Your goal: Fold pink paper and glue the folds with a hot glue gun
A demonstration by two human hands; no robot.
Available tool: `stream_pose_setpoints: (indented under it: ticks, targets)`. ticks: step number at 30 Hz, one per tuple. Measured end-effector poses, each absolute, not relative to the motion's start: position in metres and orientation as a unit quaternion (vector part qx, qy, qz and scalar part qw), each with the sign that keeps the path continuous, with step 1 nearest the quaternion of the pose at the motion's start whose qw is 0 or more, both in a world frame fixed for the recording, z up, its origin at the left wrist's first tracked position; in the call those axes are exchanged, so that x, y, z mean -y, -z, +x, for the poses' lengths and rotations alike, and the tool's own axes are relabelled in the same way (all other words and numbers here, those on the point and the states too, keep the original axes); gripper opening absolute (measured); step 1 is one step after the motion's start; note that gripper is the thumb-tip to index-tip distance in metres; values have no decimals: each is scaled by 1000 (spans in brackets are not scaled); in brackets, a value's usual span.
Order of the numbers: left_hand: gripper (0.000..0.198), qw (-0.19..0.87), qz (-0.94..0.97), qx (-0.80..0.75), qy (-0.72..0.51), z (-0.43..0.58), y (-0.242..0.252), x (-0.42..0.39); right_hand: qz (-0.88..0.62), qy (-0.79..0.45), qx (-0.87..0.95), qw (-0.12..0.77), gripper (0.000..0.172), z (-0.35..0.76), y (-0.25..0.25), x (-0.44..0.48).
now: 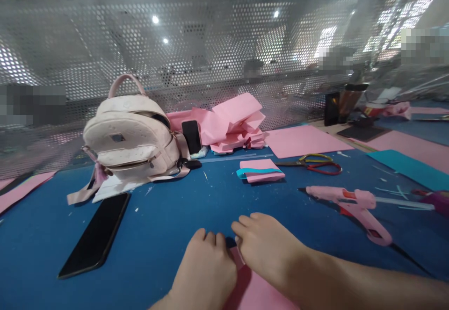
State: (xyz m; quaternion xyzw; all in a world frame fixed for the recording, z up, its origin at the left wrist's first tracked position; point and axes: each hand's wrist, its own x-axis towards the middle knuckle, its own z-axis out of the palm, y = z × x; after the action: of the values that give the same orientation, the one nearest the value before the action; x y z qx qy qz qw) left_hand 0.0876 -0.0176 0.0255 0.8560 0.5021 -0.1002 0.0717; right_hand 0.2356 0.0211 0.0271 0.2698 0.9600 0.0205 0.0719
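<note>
A sheet of pink paper lies at the front edge of my view, partly hidden under both hands. My left hand has its fingers curled over the sheet's left side. From the right, my right hand grips its far edge, fingers bent and close to the left ones. Both thumbs are mostly hidden. Beyond them sits a small folded pink paper piece with a blue strip around it. Scissors with yellow and red handles touch or nearly touch that piece.
On the blue table, a pink glue gun lies to the right and a black phone to the left. A white backpack, crumpled pink paper and a smaller phone stand before a perforated metal screen.
</note>
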Motion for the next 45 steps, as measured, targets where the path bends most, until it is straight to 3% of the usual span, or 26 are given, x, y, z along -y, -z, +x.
stream_pose_setpoints:
  ticks: [7,15,23,28,35,37,41,45]
  targets:
    - [19,-6,883,-468,19,88,-1,37,262,-45,-963,53,15,233,-15,-8]
    - [14,52,853,-516,51,55,-36,-14,355,-18,-931,77,16,243,-51,-41]
    - [26,63,846,-527,60,46,-32,-22,371,-20,-927,53,18,244,-37,-52]
    - [18,69,849,-523,38,47,-28,-22,346,-28,-937,44,18,246,-31,-54]
    - [11,78,844,-531,20,39,-32,-27,256,-90,-956,-110,12,244,-51,-38]
    - [8,85,846,-526,27,35,-38,-27,178,-73,-977,-92,6,243,-53,-25]
    - [17,95,854,-511,33,30,-44,-25,138,-64,-987,-56,15,244,-38,-2]
    - [20,92,862,-497,29,29,-41,-25,207,-113,-970,-55,33,248,-14,1]
